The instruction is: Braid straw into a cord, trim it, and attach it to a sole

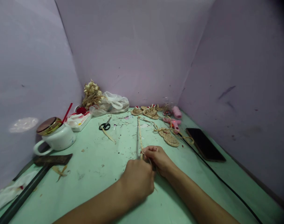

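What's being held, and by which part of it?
A straw cord, pinched by the right grip at the near end of its visible length; the left grip hides whatever it holds.

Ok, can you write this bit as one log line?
left hand: curled, grip hidden; right hand: pinching straw cord; straw cord: extending forward over green table; scissors: left of cord

Bare left hand point(138, 179), bare right hand point(161, 159), slim forearms point(190, 191)
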Demonstrator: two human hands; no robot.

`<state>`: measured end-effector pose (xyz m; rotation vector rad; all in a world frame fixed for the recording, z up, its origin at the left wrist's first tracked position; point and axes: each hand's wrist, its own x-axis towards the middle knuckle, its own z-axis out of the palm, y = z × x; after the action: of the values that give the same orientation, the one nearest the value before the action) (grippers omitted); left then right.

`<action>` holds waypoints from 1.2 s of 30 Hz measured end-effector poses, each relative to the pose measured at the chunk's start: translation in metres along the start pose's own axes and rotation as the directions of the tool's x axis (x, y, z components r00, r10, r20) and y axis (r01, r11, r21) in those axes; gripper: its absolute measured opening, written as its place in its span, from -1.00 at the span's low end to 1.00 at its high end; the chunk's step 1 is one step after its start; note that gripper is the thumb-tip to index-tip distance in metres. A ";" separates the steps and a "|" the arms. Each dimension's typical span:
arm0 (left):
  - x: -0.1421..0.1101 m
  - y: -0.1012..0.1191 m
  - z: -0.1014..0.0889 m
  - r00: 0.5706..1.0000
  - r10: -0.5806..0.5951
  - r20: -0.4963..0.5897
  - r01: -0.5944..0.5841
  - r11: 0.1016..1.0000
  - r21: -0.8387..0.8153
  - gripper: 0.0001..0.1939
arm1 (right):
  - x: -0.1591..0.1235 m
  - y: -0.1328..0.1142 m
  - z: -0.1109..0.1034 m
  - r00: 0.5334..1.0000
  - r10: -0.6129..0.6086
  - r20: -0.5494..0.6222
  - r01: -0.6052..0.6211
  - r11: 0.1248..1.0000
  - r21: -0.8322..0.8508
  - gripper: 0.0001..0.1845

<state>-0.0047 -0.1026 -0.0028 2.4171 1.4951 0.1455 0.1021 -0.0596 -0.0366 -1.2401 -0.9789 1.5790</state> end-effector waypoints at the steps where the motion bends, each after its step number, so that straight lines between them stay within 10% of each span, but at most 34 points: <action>1: 0.002 -0.003 -0.003 0.996 -0.028 -0.083 0.021 0.997 -0.076 -0.69 | 0.000 0.000 0.000 1.000 -0.010 0.006 0.010 1.000 0.022 -0.89; 4: 0.012 -0.014 -0.015 0.904 -0.270 -0.332 0.120 0.905 -0.408 -0.68 | 0.000 0.002 -0.002 0.999 -0.012 0.033 0.010 0.998 0.064 -0.87; 6: 0.020 -0.022 -0.021 0.894 -0.428 -0.132 0.218 0.673 -0.707 -0.81 | 0.000 0.002 -0.002 0.999 -0.009 0.044 0.008 0.999 0.035 -0.85; 9: 0.030 -0.029 -0.020 0.908 -0.293 0.300 0.378 0.265 -0.887 -0.88 | 0.000 0.001 -0.002 0.997 -0.037 0.068 0.036 0.999 0.017 -0.86; 11: 0.034 -0.032 -0.014 0.894 -0.225 0.386 0.425 0.158 -0.891 -0.90 | 0.001 0.002 -0.002 0.994 -0.072 0.080 0.072 0.997 0.004 -0.86; 20: 0.037 -0.036 -0.005 0.877 -0.412 0.246 0.380 0.283 -0.881 -0.84 | -0.001 0.004 -0.007 0.952 -0.305 0.031 0.280 0.827 -0.488 -0.81; 30: 0.038 -0.036 -0.001 0.889 -0.419 0.185 0.346 0.350 -0.870 -0.87 | -0.009 -0.006 -0.006 0.994 -0.111 -0.009 0.092 0.865 -0.494 -0.89; 36: 0.035 -0.033 -0.004 0.864 -0.414 0.285 0.422 0.289 -0.860 -0.87 | -0.026 -0.003 -0.001 0.890 -0.436 0.131 0.335 0.433 -0.837 -0.81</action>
<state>-0.0178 -0.0569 -0.0108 1.0738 1.4190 0.6489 0.1066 -0.0837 -0.0265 -1.5320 -1.9395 0.5875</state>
